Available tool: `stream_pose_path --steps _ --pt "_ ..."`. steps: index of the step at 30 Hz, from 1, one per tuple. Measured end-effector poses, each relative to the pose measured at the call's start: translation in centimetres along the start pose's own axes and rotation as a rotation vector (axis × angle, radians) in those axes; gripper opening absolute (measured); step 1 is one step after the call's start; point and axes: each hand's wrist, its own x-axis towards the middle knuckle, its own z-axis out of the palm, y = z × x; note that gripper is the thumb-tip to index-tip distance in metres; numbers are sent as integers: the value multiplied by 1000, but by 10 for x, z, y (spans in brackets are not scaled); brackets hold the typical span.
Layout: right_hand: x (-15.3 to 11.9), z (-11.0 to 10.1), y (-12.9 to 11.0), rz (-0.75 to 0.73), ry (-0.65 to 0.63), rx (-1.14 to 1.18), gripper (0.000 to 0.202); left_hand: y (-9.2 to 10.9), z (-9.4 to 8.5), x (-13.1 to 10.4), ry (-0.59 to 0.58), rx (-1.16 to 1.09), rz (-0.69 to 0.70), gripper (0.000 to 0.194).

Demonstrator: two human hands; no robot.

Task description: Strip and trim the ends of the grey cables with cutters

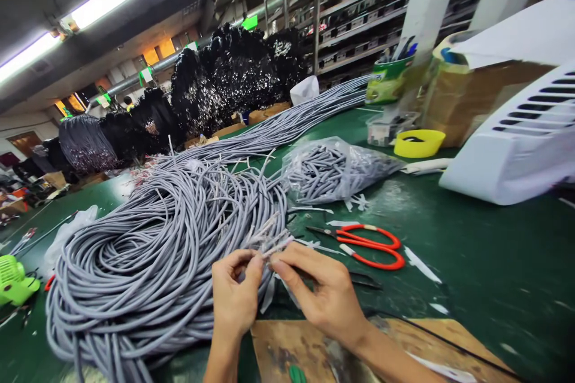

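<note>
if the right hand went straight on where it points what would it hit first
Probably the left hand, or the pale strands between it and the right hand; depth is unclear. The grey cable coil lies beyond.

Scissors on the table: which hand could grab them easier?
The right hand, probably: it's nearer the scissors; the left hand is farther, by the grey cables. Both seem to pinch strands, so neither looks free.

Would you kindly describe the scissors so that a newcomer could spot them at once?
On the green tabletop, find the large coil of grey cable. To its right in the picture, just beyond the right hand, lie the scissors. Their looped red handles set them apart from the white scraps nearby.
</note>
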Motion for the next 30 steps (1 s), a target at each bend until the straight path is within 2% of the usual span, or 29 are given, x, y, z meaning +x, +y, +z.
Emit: stream_pose_path --steps 3,4,5,6,8,9,11,16,21,23,28,30 --pt "-4 -2 -11 -298 -50 51 22 -8 3 5 139 86 62 18" --pt "-6 -2 -13 -354 -65 69 23 -10 3 8 164 80 61 18" --pt "-7 -2 -13 -344 -63 74 22 -12 2 10 169 52 48 20" --pt "-7 -2 -12 -264 -41 54 20 -13 0 12 151 11 24 22" --pt "-6 0 -4 -1 14 -30 16 -12 -5 14 93 -80 -28 29" --pt "-5 1 1 116 16 -71 17 -10 -8 14 64 -114 -47 32" --pt "-2 4 10 255 -32 -111 21 -6 -12 13 16 -151 -58 38" --pt "2 9 19 360 -162 -15 28 2 -11 9 -40 -120 -66 42" --pt "-1 11 18 373 -188 132 29 -2 -7 8 -73 -69 -76 41" --pt "-2 11 17 311 -164 110 29 -4 -5 8 -35 -57 -73 41" --pt "-2 7 9 -102 -92 -64 20 -7 -4 5 47 -113 -93 40" --pt "-1 6 7 -182 -103 -58 20 -7 -4 3 59 -129 -104 41"
